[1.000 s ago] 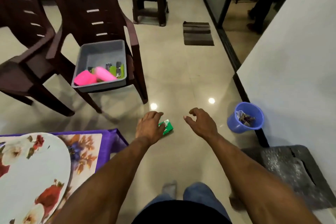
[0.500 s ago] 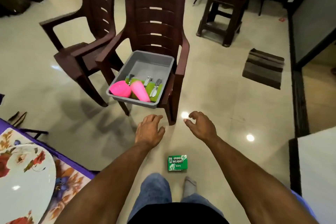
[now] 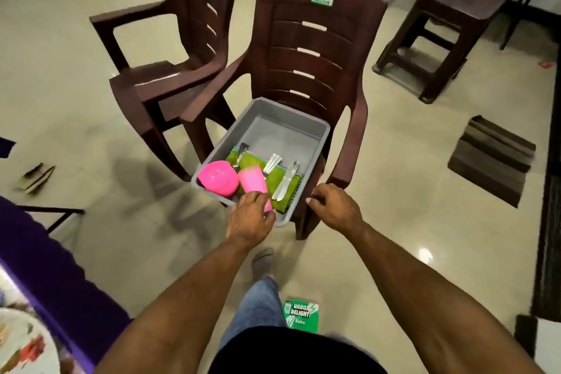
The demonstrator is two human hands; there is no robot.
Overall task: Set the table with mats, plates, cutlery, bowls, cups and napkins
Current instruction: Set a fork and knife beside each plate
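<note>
Head cam is the only view here, so it all comes from that. A grey bin [image 3: 282, 127] sits on the seat of the nearer brown chair [image 3: 315, 48], and it holds what's left to lay out: a pink bowl [image 3: 218, 177] turned on its side, a pink cup [image 3: 252, 180] lying down beside it, a fork [image 3: 271, 162], a knife [image 3: 287, 181], what looks like a spoon [image 3: 240, 155], and a green napkin or mat [image 3: 280, 185] under the cutlery.

The left hand [image 3: 250, 218] is right at the near rim, fingers curled over the cup's lower end, though I can't tell if it's actually got hold of the cup or is only touching it. The right hand [image 3: 332, 209] hovers beside the bin's near corner, loosely curled and holding nothing.

My guess on handling: cup and bowl look like thin plastic, so they're light, stiff, a bit slick and not fragile. Wrap the cup around its body; take the bowl by the rim. The cutlery is metal, thin and flat on cloth, so pinch the handles. The cloth is floppy and will likely drag the cutlery if it's lifted first.

A green card [image 3: 301, 314] lies on the floor by the feet.
</note>
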